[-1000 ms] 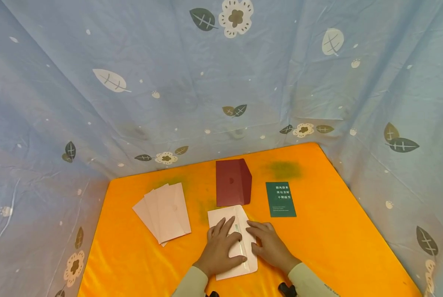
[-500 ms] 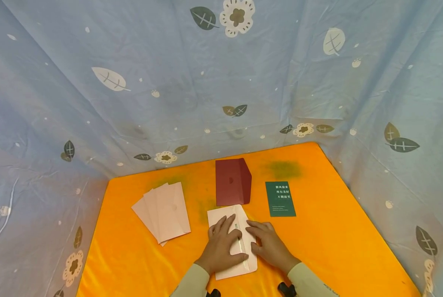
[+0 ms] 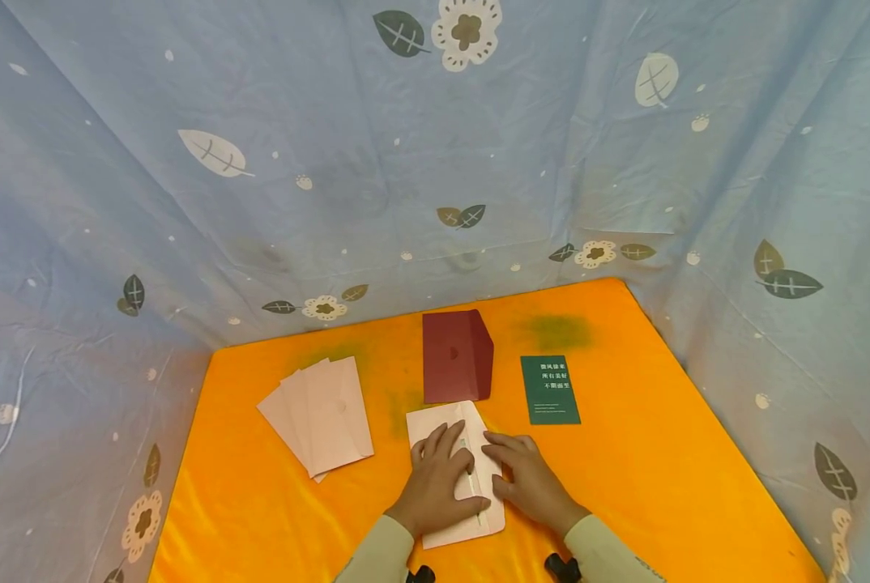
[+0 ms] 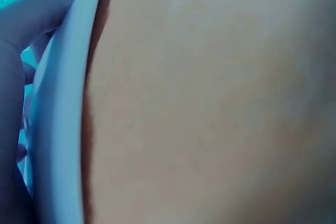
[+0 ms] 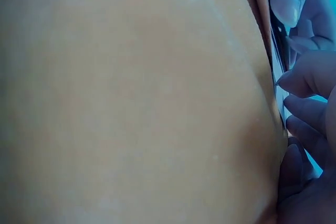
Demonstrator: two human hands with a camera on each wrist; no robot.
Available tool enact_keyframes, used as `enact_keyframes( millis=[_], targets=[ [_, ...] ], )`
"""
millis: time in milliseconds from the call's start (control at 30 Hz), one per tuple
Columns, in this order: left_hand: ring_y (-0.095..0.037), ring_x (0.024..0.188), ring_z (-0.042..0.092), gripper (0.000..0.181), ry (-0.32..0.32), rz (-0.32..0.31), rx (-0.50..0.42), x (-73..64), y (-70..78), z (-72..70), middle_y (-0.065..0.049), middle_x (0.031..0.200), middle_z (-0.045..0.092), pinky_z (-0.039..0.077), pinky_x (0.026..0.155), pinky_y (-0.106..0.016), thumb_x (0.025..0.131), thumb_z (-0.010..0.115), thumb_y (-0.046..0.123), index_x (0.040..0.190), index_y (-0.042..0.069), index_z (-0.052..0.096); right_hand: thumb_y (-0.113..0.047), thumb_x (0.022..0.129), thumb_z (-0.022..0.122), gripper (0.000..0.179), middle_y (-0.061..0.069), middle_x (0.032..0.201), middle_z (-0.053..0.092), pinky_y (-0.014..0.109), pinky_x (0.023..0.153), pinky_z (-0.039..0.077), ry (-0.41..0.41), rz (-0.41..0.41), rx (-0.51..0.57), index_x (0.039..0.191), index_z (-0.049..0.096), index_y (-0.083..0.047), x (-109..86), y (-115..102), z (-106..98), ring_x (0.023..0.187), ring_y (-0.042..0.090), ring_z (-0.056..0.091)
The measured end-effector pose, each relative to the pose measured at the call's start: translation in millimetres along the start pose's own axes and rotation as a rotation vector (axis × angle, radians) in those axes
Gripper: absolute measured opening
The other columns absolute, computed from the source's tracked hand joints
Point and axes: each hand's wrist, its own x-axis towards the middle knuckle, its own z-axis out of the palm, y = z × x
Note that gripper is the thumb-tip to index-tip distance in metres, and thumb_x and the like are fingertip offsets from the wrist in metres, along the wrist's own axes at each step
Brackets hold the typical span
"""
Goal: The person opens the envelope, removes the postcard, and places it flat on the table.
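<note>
A pale pink envelope lies at the front of the table with its flap opened out to the right. My left hand rests on the envelope's body, fingers spread, thumb pointing toward the flap. On the flap side, the fingertips and thumb of my right hand touch the flap. Between the hands, a narrow strip with a little green shows near the fold. The left wrist view has the envelope's edge side-on, slightly above the cloth; in the right wrist view, bent fingers meet the paper's edge.
Behind the envelope lies a dark red envelope, its flap to the right. Several pale pink envelopes are fanned out at the left. A green card with white lettering lies at the right. Orange cloth covers the table; patterned blue curtains surround it.
My left hand has shifted very slightly to the right on the pale pink envelope. The right hand keeps its place on the flap, and the other paper items lie as before.
</note>
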Motion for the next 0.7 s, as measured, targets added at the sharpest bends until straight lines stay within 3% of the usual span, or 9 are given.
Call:
enact_keyframes(
  millis=[267, 467, 600, 700],
  targets=[
    [-0.038, 0.156, 0.028, 0.039, 0.040, 0.008, -0.003, -1.0, -0.9, 3.3, -0.009, 0.172, 0.035, 0.028, 0.108, -0.064, 0.088, 0.080, 0.055, 0.102, 0.030, 0.054, -0.004, 0.088, 0.081, 0.046, 0.003, 0.154, 0.062, 0.046, 0.102, 0.050, -0.024, 0.039, 0.014, 0.134, 0.076, -0.005, 0.5, -1.1, 0.1, 0.122, 0.022, 0.052],
    [-0.038, 0.153, 0.034, 0.034, 0.117, 0.043, -0.003, -2.8, -2.5, 8.6, -0.010, 0.169, 0.041, 0.028, 0.106, -0.066, 0.086, 0.079, 0.044, 0.110, 0.028, 0.063, -0.004, 0.088, 0.082, 0.045, 0.003, 0.152, 0.063, 0.044, 0.100, 0.051, -0.005, 0.015, 0.007, 0.133, 0.077, -0.006, -0.2, 0.6, 1.6, 0.120, 0.023, 0.052],
    [-0.037, 0.150, 0.037, 0.029, 0.196, 0.021, -0.048, -5.9, -3.9, 9.8, -0.012, 0.166, 0.044, 0.026, 0.106, -0.066, 0.083, 0.080, 0.036, 0.105, 0.025, 0.064, -0.004, 0.087, 0.082, 0.045, 0.003, 0.151, 0.063, 0.042, 0.099, 0.051, 0.020, -0.016, 0.005, 0.132, 0.077, -0.006, -1.5, 1.6, 1.9, 0.120, 0.023, 0.053],
    [-0.037, 0.149, 0.038, 0.030, 0.225, 0.009, -0.050, -7.2, -4.8, 9.6, -0.014, 0.165, 0.045, 0.027, 0.106, -0.067, 0.085, 0.082, 0.039, 0.106, 0.025, 0.067, -0.005, 0.087, 0.082, 0.046, 0.003, 0.152, 0.063, 0.043, 0.100, 0.051, 0.016, -0.002, 0.010, 0.132, 0.077, -0.005, -1.6, 1.7, 0.4, 0.121, 0.022, 0.052]
  ],
)
